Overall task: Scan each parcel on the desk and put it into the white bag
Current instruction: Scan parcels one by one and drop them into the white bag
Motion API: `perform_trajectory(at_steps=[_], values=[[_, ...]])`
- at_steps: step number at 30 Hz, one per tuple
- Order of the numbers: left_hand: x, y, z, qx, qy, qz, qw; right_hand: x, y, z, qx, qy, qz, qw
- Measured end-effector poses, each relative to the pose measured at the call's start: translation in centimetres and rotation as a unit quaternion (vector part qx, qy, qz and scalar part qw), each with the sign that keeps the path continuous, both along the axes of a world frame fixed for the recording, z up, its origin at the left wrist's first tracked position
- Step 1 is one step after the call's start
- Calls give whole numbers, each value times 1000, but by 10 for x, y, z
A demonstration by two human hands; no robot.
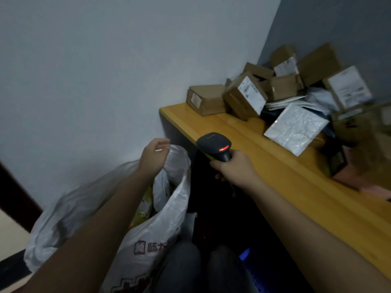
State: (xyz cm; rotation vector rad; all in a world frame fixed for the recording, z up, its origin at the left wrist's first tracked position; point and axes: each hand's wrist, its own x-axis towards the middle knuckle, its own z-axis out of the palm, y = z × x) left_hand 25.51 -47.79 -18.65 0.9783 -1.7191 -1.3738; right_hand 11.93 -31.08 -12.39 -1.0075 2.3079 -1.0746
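My right hand (234, 169) grips the handle of a black barcode scanner (213, 144), whose red light glows, just in front of the desk's near edge. My left hand (154, 156) hovers over the mouth of the white bag (173, 210), fingers loosely curled and holding nothing. The bag stands on the floor left of the desk, with parcels inside. On the wooden desk (275, 172), a pile of brown cardboard parcels (245, 96) and a white plastic mailer (296, 127) lies at the far end.
A pale wall runs behind the desk and the bag. More boxes, blurred, crowd the desk's right edge (359, 132). My knees (203, 269) show at the bottom, under the desk's front. A dark door frame (17, 193) stands at the left.
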Motion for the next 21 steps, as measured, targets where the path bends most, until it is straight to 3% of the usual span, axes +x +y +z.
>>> perform_trajectory(at_steps=[7,14,21], values=[[-57,84,78,-24,43,-147,988,-39,106,51,-69,8,-123,990],[-145,197,110,-44,-4,-282,958,-79,230,68,-99,55,-243,963],[-224,292,121,-123,-62,-360,923,-121,325,76,-144,80,-363,917]])
